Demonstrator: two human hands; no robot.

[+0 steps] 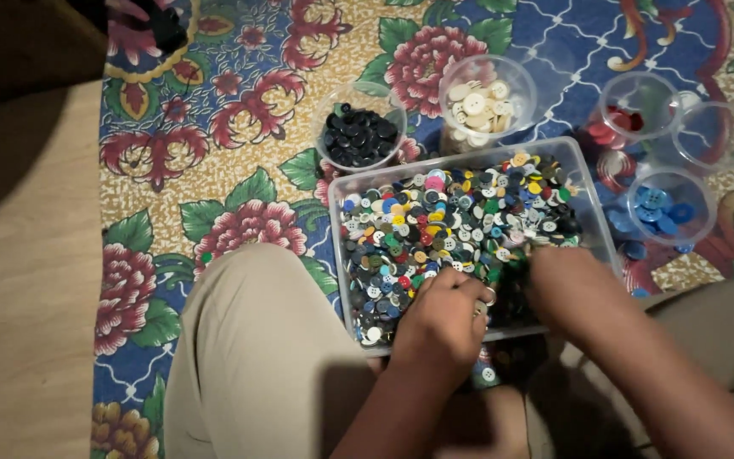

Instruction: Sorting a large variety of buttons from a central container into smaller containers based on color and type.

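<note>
Both hands reach into the clear tray of mixed buttons. Left hand is curled, fingertips touching buttons; right hand lies on them, its opening hidden. Buttons look small, light, hard, slippery, best pinched at edges. Cups with sorted buttons stand behind on the carpet.

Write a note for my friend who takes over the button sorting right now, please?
Left hand and right hand both dig in the clear tub of mixed buttons; what they pinch is hidden.
Done so far: black buttons in one cup, cream buttons in another, red buttons and blue buttons in theirs; one empty cup.
Left: the tub is mostly full.
</note>
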